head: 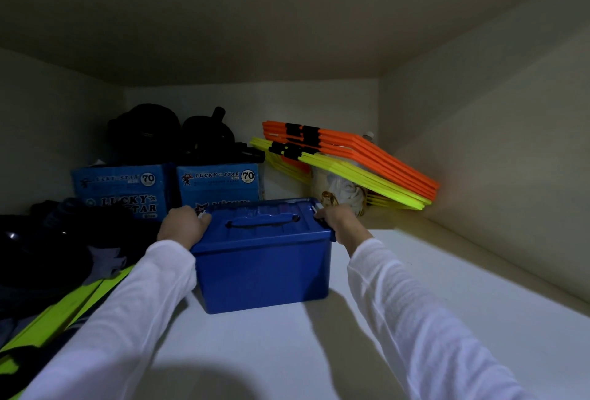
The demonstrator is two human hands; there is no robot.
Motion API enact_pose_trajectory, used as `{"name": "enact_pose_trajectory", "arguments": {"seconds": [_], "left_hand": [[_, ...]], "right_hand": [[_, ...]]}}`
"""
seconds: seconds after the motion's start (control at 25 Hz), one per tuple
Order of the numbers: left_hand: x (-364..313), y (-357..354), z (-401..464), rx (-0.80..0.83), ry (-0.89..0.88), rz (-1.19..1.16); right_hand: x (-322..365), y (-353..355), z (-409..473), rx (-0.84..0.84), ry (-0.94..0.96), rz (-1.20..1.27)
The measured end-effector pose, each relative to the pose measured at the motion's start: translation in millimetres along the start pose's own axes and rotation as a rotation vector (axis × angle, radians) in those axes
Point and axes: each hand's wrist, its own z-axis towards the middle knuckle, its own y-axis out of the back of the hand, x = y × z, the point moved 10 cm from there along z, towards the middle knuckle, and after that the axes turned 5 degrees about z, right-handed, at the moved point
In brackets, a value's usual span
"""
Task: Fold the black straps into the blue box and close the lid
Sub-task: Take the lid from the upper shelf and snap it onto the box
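A blue plastic box (263, 268) stands on the white shelf (399, 320) inside a cupboard. Its lid (265, 224), with a moulded carry handle, lies down flat on the box. My left hand (182, 225) grips the box's left end at the lid edge, where a white latch shows. My right hand (338, 221) grips the right end beside the other white latch. Both arms wear white sleeves. No black straps show; the inside of the box is hidden by the lid.
Two blue "Lucky Star" cartons (220, 184) stand right behind the box, with black gear (172, 134) piled on them. Orange and yellow flat hurdles (367, 163) lean at the back right over a white bag (344, 193). Dark clothing and neon-yellow items (64, 310) fill the left.
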Motion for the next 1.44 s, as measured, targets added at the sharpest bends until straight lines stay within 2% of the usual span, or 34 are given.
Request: {"name": "enact_pose_trajectory", "arguments": {"seconds": [0.2, 0.36, 0.52, 0.68, 0.96, 1.08, 1.24, 1.44], "left_hand": [[36.1, -21.0, 13.3, 0.048, 0.231, -0.410], [43.9, -50.4, 6.6, 0.255, 0.351, -0.962], [43.8, -57.7, -5.3, 0.384, 0.433, -1.108], [42.3, -52.6, -5.3, 0.396, 0.413, -1.091], [41.3, -48.8, 2.2, 0.326, 0.363, -1.017], [39.6, -44.6, 9.8, 0.256, 0.328, -0.885], [36.7, -29.1, 7.8, 0.142, 0.277, -0.502], [32.2, -25.9, 2.1, 0.142, 0.271, -0.470]], "right_hand": [[-0.7, -0.3, -0.6, 0.007, -0.007, -0.022], [0.8, -0.3, 0.1, 0.004, 0.002, -0.022], [0.2, -1.9, 2.0, 0.010, 0.003, -0.050], [-0.1, -1.4, 3.5, 0.006, 0.004, -0.047], [0.1, -1.2, 5.0, 0.004, 0.021, -0.036], [-0.1, -0.5, 4.1, 0.005, 0.019, -0.034], [-1.0, 0.5, 2.6, 0.011, 0.019, -0.025], [-2.5, -0.8, 1.4, 0.023, -0.004, -0.029]]}}
